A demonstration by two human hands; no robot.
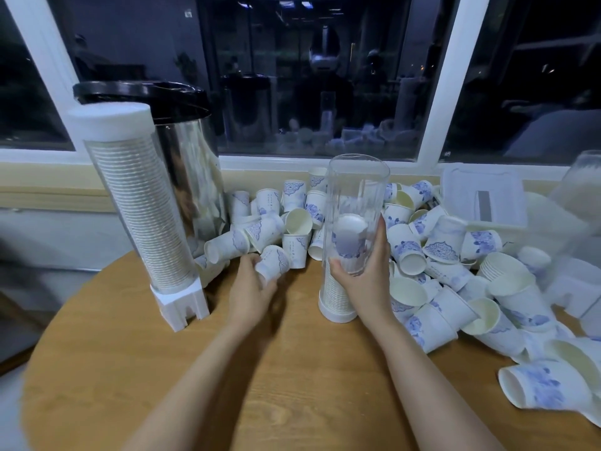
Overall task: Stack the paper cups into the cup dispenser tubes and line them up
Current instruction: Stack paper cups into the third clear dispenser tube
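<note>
A clear dispenser tube [354,203] stands upright on the round wooden table [292,369], open at the top, with a short stack of cups at its white base [336,312]. One cup [349,236] sits tilted inside the tube, halfway down. My right hand [364,275] grips the tube's lower part. My left hand [252,289] holds a white paper cup with blue print [274,262], lying on its side at the edge of the pile. A full dispenser tube [143,216] with a white cap and foot stands at the left.
A large heap of loose paper cups [439,255] covers the table's back and right side. A steel urn with a black lid [188,151] stands behind the full tube. A clear plastic box [484,193] and another tube [582,187] are at the right, under a dark window.
</note>
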